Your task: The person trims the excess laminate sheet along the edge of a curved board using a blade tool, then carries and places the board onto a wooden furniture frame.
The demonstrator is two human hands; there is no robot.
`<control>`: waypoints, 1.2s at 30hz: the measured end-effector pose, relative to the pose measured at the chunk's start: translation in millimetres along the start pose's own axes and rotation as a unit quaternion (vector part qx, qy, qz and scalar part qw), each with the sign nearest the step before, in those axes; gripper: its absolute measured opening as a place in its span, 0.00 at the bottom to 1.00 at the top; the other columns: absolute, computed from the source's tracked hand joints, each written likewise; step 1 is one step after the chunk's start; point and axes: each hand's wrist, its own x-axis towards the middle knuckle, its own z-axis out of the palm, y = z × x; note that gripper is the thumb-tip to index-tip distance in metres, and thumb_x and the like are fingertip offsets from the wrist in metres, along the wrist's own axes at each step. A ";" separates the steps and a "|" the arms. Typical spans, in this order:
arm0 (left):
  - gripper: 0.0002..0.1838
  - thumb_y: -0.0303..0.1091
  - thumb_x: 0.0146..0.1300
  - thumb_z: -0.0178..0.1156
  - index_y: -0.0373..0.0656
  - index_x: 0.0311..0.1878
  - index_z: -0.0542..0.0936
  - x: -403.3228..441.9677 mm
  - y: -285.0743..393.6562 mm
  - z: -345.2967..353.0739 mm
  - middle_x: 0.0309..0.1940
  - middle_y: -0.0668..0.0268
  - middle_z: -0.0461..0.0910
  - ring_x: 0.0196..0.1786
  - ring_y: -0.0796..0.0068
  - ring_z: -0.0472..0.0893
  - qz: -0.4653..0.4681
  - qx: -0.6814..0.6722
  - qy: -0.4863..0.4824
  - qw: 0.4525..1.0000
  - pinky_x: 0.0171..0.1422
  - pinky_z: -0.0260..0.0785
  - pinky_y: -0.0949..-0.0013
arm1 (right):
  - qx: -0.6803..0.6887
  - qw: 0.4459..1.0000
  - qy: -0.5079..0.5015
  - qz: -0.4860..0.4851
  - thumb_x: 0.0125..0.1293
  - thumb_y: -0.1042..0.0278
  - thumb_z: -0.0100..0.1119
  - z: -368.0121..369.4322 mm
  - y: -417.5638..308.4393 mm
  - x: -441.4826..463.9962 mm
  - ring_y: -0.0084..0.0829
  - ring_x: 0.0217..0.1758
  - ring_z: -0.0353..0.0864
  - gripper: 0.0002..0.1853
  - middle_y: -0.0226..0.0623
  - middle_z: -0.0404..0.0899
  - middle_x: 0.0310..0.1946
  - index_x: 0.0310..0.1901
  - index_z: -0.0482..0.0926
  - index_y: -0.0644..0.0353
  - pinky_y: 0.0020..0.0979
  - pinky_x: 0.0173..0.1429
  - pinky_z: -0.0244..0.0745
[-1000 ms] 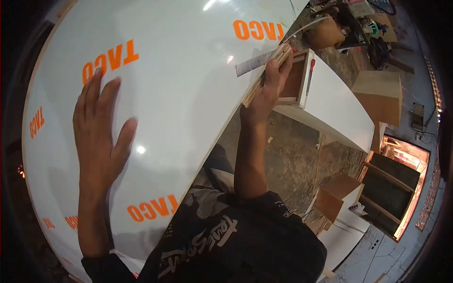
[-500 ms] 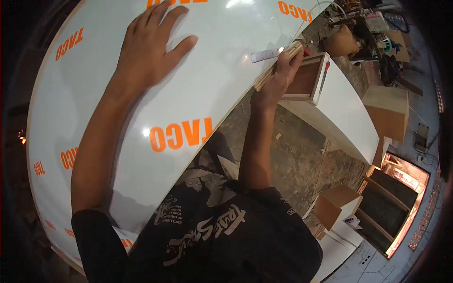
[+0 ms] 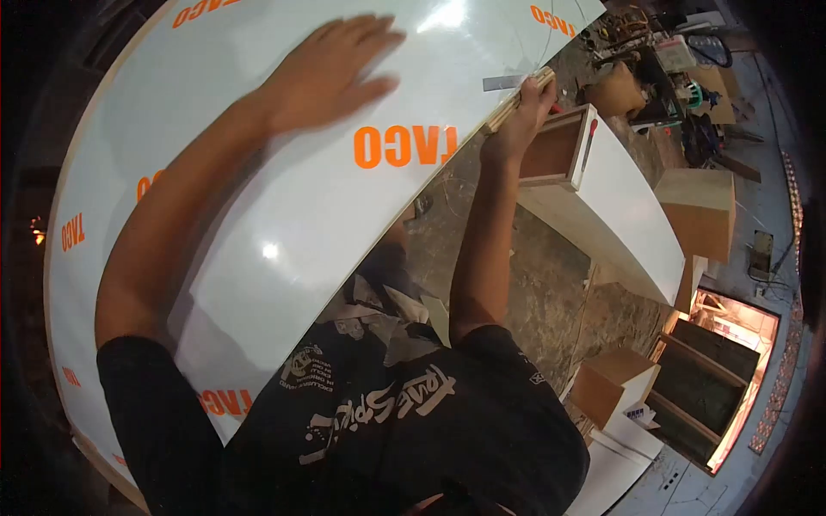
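Glare is shining off the white panel [image 3: 284, 215]; the left hand [image 3: 331, 76] is blurring slightly. Distortion is curving edges; corners are darkening.

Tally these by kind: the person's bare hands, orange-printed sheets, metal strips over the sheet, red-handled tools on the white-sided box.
Hands: 2 (left hand; right hand, gripping layered wood)
Orange-printed sheet: 1
Metal strip: 1
Red-handled tool on the white-sided box: 1
Total: 5

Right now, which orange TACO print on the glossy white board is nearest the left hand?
The large orange TACO print just below the left hand in the picture; no other lies closer.
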 end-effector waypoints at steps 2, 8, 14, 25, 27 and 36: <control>0.40 0.61 0.69 0.55 0.48 0.78 0.65 -67.5 16.0 -48.0 0.81 0.58 0.58 0.83 0.54 0.55 0.049 -0.017 -0.074 0.996 0.86 0.43 0.46 | 0.007 1.000 0.005 0.018 0.79 0.55 0.51 3.7 -5.5 -4.6 0.44 0.75 0.63 0.39 0.54 0.60 0.74 0.81 0.45 0.62 0.43 0.79 0.56; 0.48 0.75 0.68 0.42 0.49 0.79 0.64 -209.0 44.8 -126.4 0.82 0.59 0.57 0.85 0.56 0.51 -0.084 0.053 -0.215 0.972 0.87 0.34 0.46 | 0.033 0.999 0.034 0.003 0.78 0.59 0.50 3.4 8.0 -1.8 0.38 0.69 0.70 0.34 0.46 0.67 0.68 0.79 0.51 0.59 0.39 0.73 0.64; 0.45 0.69 0.66 0.49 0.48 0.79 0.65 -217.9 48.2 -133.8 0.82 0.59 0.57 0.85 0.55 0.51 -0.119 0.040 -0.190 0.974 0.87 0.35 0.43 | -0.009 0.998 0.055 -0.011 0.78 0.62 0.48 6.3 1.2 1.6 0.34 0.63 0.75 0.28 0.40 0.73 0.61 0.75 0.59 0.58 0.38 0.67 0.71; 0.44 0.55 0.60 0.56 0.52 0.80 0.64 -218.9 46.0 -128.7 0.83 0.62 0.55 0.85 0.58 0.51 -0.113 0.042 -0.153 0.981 0.88 0.35 0.46 | 0.000 0.999 0.049 -0.001 0.78 0.62 0.44 12.9 0.3 -10.4 0.33 0.62 0.76 0.23 0.38 0.74 0.59 0.71 0.64 0.59 0.38 0.66 0.73; 0.44 0.54 0.59 0.57 0.52 0.80 0.64 -218.6 47.5 -129.2 0.83 0.62 0.55 0.85 0.59 0.51 -0.123 0.039 -0.152 0.980 0.88 0.34 0.46 | -0.006 0.999 0.049 -0.007 0.78 0.62 0.44 12.1 -3.9 -18.9 0.34 0.64 0.75 0.25 0.39 0.73 0.61 0.73 0.62 0.58 0.38 0.68 0.70; 0.47 0.50 0.53 0.60 0.53 0.80 0.64 -218.9 49.0 -131.6 0.83 0.62 0.55 0.85 0.59 0.50 -0.132 0.034 -0.159 0.978 0.88 0.34 0.46 | -0.060 0.998 0.032 0.017 0.80 0.57 0.46 35.3 -30.1 -81.5 0.40 0.79 0.59 0.35 0.47 0.57 0.78 0.81 0.49 0.63 0.39 0.81 0.54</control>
